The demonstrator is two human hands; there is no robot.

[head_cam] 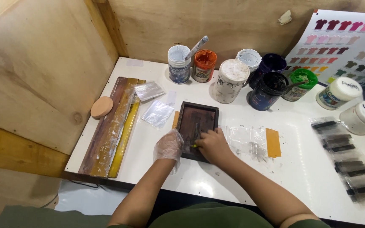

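Looks like a small screen-printing workshop, the handmade kind. The white worktable point(300, 169) is boxed in by raw plywood walls point(43, 71), and a cluster of open ink tubs point(233, 80) sits along the back: orange, green, dark blue, black, white, some with stir sticks poking out. A colour chart of little T-shirt shapes point(347, 46) leans against the wall on the right. There's a small dark-framed printing screen point(197, 126) on the table, black test swipes on clear plastic point(347, 160), and ink-stained wooden boards point(108, 131) at the left.
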